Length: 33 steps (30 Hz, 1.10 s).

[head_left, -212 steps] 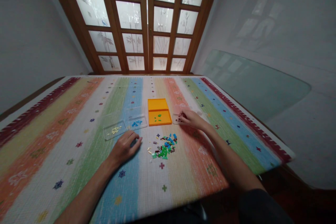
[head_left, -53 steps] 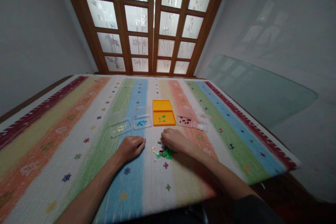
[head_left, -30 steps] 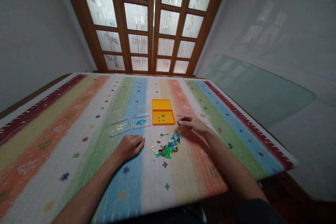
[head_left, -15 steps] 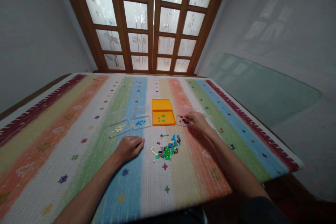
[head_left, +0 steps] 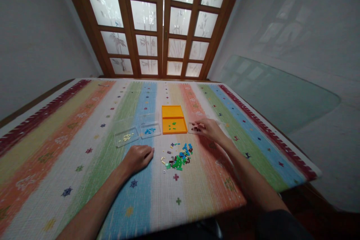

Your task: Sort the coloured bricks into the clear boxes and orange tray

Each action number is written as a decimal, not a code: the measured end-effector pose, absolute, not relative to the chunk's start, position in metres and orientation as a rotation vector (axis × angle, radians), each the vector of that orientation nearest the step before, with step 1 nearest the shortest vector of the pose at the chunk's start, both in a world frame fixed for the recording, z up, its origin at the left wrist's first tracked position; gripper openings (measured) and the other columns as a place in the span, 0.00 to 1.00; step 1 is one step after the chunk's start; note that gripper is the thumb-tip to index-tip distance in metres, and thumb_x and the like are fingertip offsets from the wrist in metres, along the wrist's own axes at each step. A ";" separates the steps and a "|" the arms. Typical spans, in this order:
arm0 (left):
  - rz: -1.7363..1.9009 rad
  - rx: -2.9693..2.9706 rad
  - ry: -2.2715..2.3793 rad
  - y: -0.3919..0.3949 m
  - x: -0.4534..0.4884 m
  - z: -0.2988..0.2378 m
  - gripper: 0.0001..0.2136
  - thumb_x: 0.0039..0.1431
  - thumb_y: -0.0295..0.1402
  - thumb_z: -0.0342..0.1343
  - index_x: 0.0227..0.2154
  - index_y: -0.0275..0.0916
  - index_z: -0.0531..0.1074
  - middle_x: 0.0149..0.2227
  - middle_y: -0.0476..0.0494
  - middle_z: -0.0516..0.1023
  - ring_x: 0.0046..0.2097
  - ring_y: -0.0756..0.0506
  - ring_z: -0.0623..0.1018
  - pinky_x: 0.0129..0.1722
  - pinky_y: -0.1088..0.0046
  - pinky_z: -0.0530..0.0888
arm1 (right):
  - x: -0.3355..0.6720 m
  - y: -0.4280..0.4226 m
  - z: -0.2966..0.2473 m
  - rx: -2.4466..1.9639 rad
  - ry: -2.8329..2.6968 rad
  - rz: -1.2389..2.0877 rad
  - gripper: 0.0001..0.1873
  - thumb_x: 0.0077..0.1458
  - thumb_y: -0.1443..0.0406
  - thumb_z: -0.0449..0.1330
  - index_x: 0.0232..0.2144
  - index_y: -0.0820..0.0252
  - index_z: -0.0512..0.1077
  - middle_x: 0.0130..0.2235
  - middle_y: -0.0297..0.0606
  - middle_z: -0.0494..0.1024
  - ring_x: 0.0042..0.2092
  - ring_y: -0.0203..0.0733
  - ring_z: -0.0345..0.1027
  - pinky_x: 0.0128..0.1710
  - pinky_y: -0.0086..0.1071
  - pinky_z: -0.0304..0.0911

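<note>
My right hand [head_left: 210, 129] is over a small clear box [head_left: 189, 131] of dark brown toy bricks [head_left: 194, 129]. Its fingers are bent together at the bricks, and whatever is between the fingertips is too small to make out. On the blue stripe of the cloth my left hand [head_left: 140, 156] rests curled closed, with nothing visible in it. Between my hands, closer to me, lies a loose pile of mixed toy bricks [head_left: 177, 162], mostly green, blue and brown. An open orange case [head_left: 172, 112] holds several green bricks [head_left: 174, 123] in its near half.
Left of the orange case stand a clear box [head_left: 159, 129] with blue bricks [head_left: 150, 131] and another clear box [head_left: 116, 143] with pale yellow bricks [head_left: 127, 137]. A striped cloth [head_left: 92, 165] covers the table. Glass-paned wooden doors [head_left: 161, 26] are behind it.
The view has shifted slightly. My right hand stays at the box of brown bricks with only a small change in its fingers. My left hand has not moved.
</note>
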<state>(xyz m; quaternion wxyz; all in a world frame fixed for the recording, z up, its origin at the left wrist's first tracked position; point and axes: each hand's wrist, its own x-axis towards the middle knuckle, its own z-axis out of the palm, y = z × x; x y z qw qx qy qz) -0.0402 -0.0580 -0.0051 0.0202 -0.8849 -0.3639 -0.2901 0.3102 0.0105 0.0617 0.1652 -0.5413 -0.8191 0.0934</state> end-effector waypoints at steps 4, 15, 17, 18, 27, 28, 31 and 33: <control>-0.896 -2.747 -1.123 -0.059 -0.040 -0.005 0.20 0.69 0.30 0.45 0.18 0.39 0.62 0.16 0.51 0.65 0.19 0.51 0.66 0.24 0.73 0.58 | 0.288 -0.010 0.065 -1.272 -2.472 0.368 0.09 0.59 0.71 0.61 0.40 0.64 0.80 0.38 0.44 0.81 0.38 0.41 0.72 0.42 0.32 0.62; -0.931 -2.750 -1.135 -0.058 -0.043 -0.006 0.20 0.69 0.30 0.45 0.18 0.39 0.62 0.16 0.51 0.65 0.19 0.52 0.66 0.24 0.73 0.57 | 0.224 -0.040 0.054 -1.312 -2.859 0.441 0.09 0.60 0.72 0.59 0.36 0.64 0.80 0.38 0.44 0.80 0.37 0.39 0.71 0.36 0.28 0.57; -0.931 -2.753 -1.135 -0.058 -0.043 -0.006 0.20 0.69 0.30 0.45 0.18 0.39 0.62 0.16 0.51 0.65 0.20 0.51 0.66 0.24 0.73 0.57 | 0.221 -0.040 0.054 -1.341 -2.869 0.415 0.09 0.61 0.71 0.58 0.37 0.64 0.80 0.39 0.44 0.80 0.38 0.39 0.71 0.36 0.28 0.57; -0.929 -2.754 -1.134 -0.058 -0.043 -0.007 0.20 0.69 0.30 0.45 0.18 0.39 0.63 0.17 0.51 0.65 0.20 0.51 0.66 0.24 0.73 0.57 | 0.219 -0.040 0.055 -1.338 -2.878 0.404 0.09 0.61 0.71 0.58 0.38 0.65 0.79 0.39 0.45 0.80 0.38 0.39 0.71 0.36 0.28 0.57; -0.941 -2.757 -1.146 -0.057 -0.044 -0.010 0.19 0.69 0.30 0.46 0.19 0.39 0.62 0.17 0.51 0.65 0.20 0.51 0.66 0.25 0.73 0.57 | 0.204 -0.049 0.066 -1.347 -2.896 0.457 0.10 0.65 0.65 0.58 0.40 0.65 0.79 0.41 0.45 0.79 0.41 0.41 0.72 0.37 0.29 0.58; -0.939 -2.754 -1.150 -0.057 -0.044 -0.010 0.19 0.69 0.30 0.46 0.18 0.39 0.62 0.17 0.51 0.65 0.20 0.51 0.66 0.25 0.73 0.57 | 0.203 -0.049 0.067 -1.351 -2.905 0.456 0.11 0.65 0.65 0.58 0.41 0.65 0.79 0.41 0.45 0.79 0.42 0.41 0.72 0.38 0.28 0.58; -0.933 -2.756 -1.165 -0.057 -0.044 -0.010 0.19 0.68 0.30 0.46 0.18 0.39 0.62 0.17 0.51 0.65 0.20 0.51 0.66 0.24 0.73 0.57 | 0.202 -0.050 0.068 -1.330 -2.936 0.437 0.12 0.66 0.65 0.57 0.42 0.65 0.79 0.42 0.46 0.79 0.42 0.41 0.72 0.37 0.29 0.58; -0.929 -2.766 -1.178 -0.057 -0.044 -0.010 0.19 0.68 0.30 0.46 0.18 0.39 0.62 0.17 0.51 0.65 0.20 0.51 0.66 0.25 0.73 0.57 | 0.202 -0.049 0.069 -1.335 -2.951 0.396 0.11 0.66 0.66 0.56 0.41 0.65 0.78 0.43 0.46 0.79 0.41 0.41 0.72 0.36 0.29 0.57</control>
